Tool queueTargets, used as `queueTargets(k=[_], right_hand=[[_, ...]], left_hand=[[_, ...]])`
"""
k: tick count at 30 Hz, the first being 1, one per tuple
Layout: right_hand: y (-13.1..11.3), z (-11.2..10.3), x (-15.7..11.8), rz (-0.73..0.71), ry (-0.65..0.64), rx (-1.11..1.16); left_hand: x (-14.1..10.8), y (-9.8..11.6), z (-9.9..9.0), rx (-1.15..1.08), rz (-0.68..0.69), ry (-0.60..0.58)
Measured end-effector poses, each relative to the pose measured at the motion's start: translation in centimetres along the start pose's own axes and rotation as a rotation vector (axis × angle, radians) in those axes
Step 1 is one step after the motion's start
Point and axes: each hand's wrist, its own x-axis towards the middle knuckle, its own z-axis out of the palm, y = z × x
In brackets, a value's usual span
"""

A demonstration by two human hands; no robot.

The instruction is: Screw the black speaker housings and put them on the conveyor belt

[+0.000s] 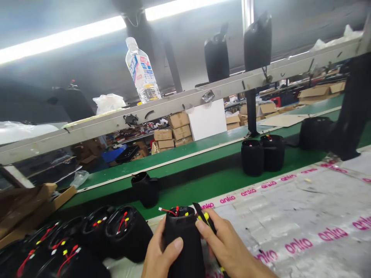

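Note:
At the bottom centre I hold a black cylindrical speaker body (182, 243) upright, with red and yellow wires sticking out of its open top. My left hand (160, 253) wraps its left side, thumb across the front. My right hand (228, 247) grips its right side, fingers by a black strip with yellow wire ends (204, 217). To the left lies a pile of like black bodies (87, 239) with red and yellow wires.
A green conveyor belt (203, 177) runs behind, carrying one tipped black body (145, 188) and a pair of upright ones (262, 154). A grey sheet printed "anko" (304, 216) covers the bench at right. A water bottle (142, 71) stands on the overhead rail. Cardboard boxes (174, 133) beyond.

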Motion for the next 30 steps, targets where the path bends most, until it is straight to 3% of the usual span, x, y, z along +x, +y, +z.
queueTargets(k=[3,8,13,16,19,21,25,30], right_hand=[[-0.3,0.2,-0.3,0.008,-0.012,0.062],[-0.5,0.7,-0.9,0.024,0.0,0.119],[-0.3,0.9,-0.8,-0.02,-0.056,0.216],[-0.2,1.0,-0.4,-0.075,-0.06,0.229],[-0.7,0.7,-0.1,-0.139,-0.033,0.16],[-1.3,0.2,-0.1,-0.156,-0.001,0.052],[-2.5,-1.1,-0.8,-0.25,0.036,-0.318],[-3.2,-1.0,-1.6,-0.346,-0.064,-0.867]], left_hand=[[0.0,-0.7,-1.1,0.302,0.245,0.196],[-0.2,-1.6,-2.8,0.46,0.399,0.367],[-1.1,-2.6,-1.0,0.43,0.536,0.498],[-1.4,-2.2,0.7,0.152,0.457,0.453],[-1.2,-0.7,1.3,-0.094,0.182,0.324],[-1.0,0.3,1.1,-0.137,0.08,0.234],[-0.6,1.1,0.6,-0.136,0.061,0.196],[-0.7,0.9,0.6,-0.138,0.052,0.183]])
